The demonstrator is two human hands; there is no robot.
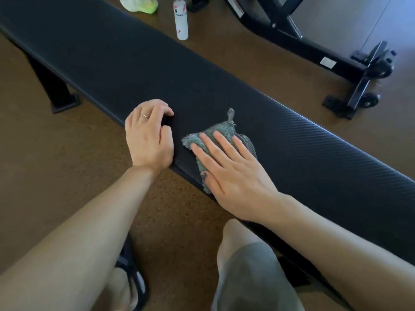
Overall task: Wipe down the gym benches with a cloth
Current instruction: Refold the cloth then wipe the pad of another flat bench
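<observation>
Head view finds wiping under way on the bench (pixel 224 90) pad; no sheen or streaks show how much is done, so progress is unclear. Right hand (pixel 231 173) lies flat, fingers straight, pressing the cloth (pixel 224 130) by the near edge. Left hand (pixel 149 135), fingers curled, grips that near edge, just beside the cloth
</observation>
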